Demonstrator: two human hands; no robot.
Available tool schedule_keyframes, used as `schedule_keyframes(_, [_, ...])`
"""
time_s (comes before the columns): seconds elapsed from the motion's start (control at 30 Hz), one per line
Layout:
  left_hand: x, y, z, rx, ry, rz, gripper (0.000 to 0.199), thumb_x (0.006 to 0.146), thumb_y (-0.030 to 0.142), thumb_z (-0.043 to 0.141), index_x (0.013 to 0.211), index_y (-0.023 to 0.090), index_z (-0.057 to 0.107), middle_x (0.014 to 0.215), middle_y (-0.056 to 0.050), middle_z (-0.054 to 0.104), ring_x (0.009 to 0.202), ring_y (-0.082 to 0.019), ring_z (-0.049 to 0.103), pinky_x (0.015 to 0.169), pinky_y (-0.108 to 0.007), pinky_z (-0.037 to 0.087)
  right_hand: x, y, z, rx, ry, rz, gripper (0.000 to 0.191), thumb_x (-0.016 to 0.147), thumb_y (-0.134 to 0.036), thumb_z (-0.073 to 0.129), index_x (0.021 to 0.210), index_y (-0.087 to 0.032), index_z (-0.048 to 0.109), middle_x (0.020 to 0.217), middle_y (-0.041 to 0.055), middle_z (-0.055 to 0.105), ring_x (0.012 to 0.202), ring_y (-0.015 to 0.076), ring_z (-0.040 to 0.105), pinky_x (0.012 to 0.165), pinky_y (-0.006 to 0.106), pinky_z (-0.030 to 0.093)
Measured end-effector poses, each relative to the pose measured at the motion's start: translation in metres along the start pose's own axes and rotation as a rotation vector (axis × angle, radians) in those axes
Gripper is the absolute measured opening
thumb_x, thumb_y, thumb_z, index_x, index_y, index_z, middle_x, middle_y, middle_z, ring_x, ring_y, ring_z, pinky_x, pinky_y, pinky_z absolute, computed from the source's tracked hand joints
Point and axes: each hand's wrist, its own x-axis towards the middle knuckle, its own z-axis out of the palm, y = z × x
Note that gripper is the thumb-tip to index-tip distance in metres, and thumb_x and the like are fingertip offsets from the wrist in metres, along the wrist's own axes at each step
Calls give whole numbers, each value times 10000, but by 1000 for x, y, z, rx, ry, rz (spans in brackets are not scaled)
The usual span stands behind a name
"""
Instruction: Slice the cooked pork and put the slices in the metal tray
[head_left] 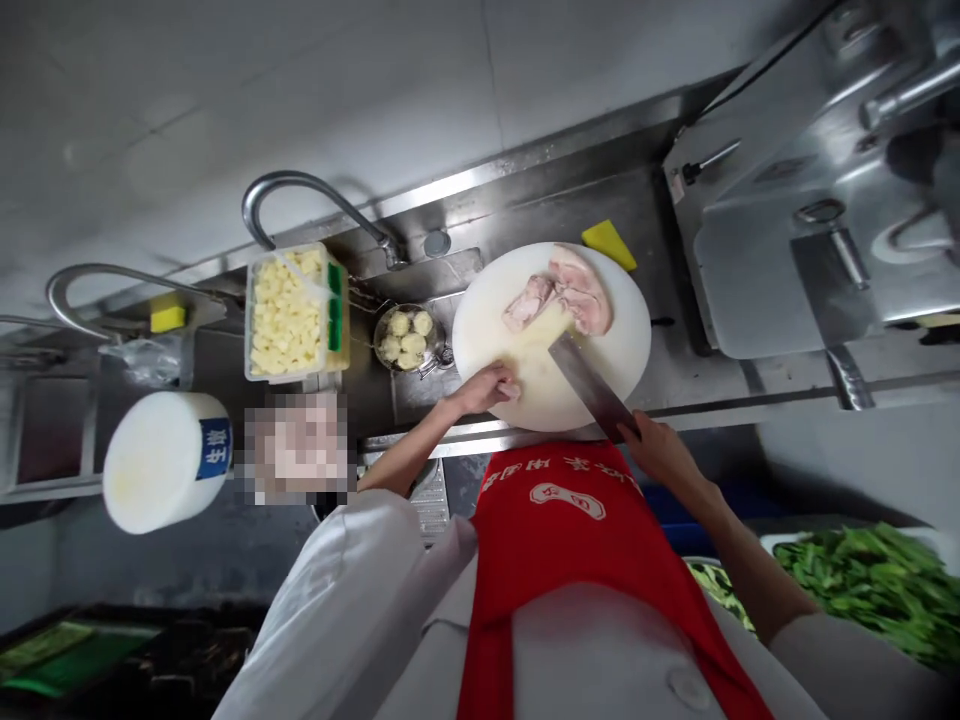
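Observation:
My right hand (654, 448) is closed round the handle of a cleaver (589, 382), whose broad blade lies over the front part of a round white cutting board (480, 310). At the board's front left edge my left hand (484, 388) is closed with a small pale piece of meat (510, 390) at its fingertips. Farther back on the board are a larger slab of pink meat (589, 300) and a paler chunk of meat (529, 303) beside it. The blade's tip is a little in front of these pieces, apart from my left hand.
Left of the board stand a metal bowl of peeled potatoes (390, 348) and a tub of pale cubes (285, 315), under curved faucets (300, 180). A yellow sponge (609, 245) touches the board's back edge. A metal slicer (817, 250) is right; leafy greens (870, 590) sit lower right.

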Motion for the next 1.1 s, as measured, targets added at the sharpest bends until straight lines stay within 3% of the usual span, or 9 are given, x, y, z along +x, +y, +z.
schedule_keyframes(0.1, [-11, 12, 5, -199, 155, 15, 110, 776, 213, 687, 829, 150, 613, 847, -21, 564, 691, -121, 479, 636, -249, 379, 3, 5, 4, 39, -3, -4, 297, 1007, -404, 383, 1065, -170, 555, 891, 130, 711, 828, 261, 666, 637, 301, 291])
schedule_keyframes(0.27, [-18, 41, 7, -304, 470, 112, 167, 786, 290, 755, 824, 163, 653, 870, -44, 642, 860, -166, 563, 804, -299, 429, 10, 14, 3, 57, -8, -37, 268, 1000, -394, 413, 1047, -171, 554, 928, 133, 718, 854, 257, 667, 644, 298, 290])
schedule_keyframes(0.37, [-19, 60, 1, -436, 630, 179, 225, 747, 334, 812, 816, 172, 671, 840, -42, 658, 847, -164, 579, 816, -312, 441, 13, 17, -1, 76, -6, -69, 248, 998, -378, 416, 1012, -174, 555, 911, 128, 713, 837, 249, 666, 640, 297, 288])
schedule_keyframes(0.5, [-25, 85, -7, -700, 737, 233, 316, 688, 351, 865, 814, 166, 642, 827, -33, 647, 786, -139, 606, 728, -274, 465, 18, 20, -4, 94, -9, -80, 234, 986, -371, 434, 967, -180, 568, 851, 115, 699, 799, 247, 658, 628, 296, 291])
schedule_keyframes(0.67, [-34, 110, -17, -811, 767, 349, 348, 680, 359, 874, 833, 173, 623, 839, -37, 640, 847, -166, 641, 768, -304, 506, 23, 21, -3, 79, 7, -85, 240, 980, -379, 445, 945, -183, 578, 845, 118, 694, 811, 253, 659, 638, 296, 304])
schedule_keyframes(0.77, [-39, 120, -22, -717, 821, 383, 311, 712, 371, 851, 832, 174, 642, 905, -54, 633, 891, -172, 642, 801, -324, 520, 24, 21, -2, 86, 1, -89, 247, 983, -387, 438, 941, -184, 572, 866, 123, 697, 835, 255, 664, 647, 297, 314])
schedule_keyframes(0.93, [-48, 132, -30, -326, 955, 460, 150, 824, 328, 754, 871, 200, 692, 946, -49, 628, 931, -181, 633, 832, -370, 539, 23, 21, -1, 82, -7, -81, 238, 982, -387, 441, 952, -183, 558, 901, 133, 704, 860, 261, 667, 656, 298, 325])
schedule_keyframes(1.1, [-58, 139, -38, 37, 976, 543, 100, 894, 229, 659, 991, 230, 685, 922, -35, 665, 932, -185, 638, 803, -379, 564, 20, 18, -3, 72, -10, -58, 236, 986, -388, 437, 960, -186, 557, 923, 133, 708, 877, 252, 668, 656, 292, 325])
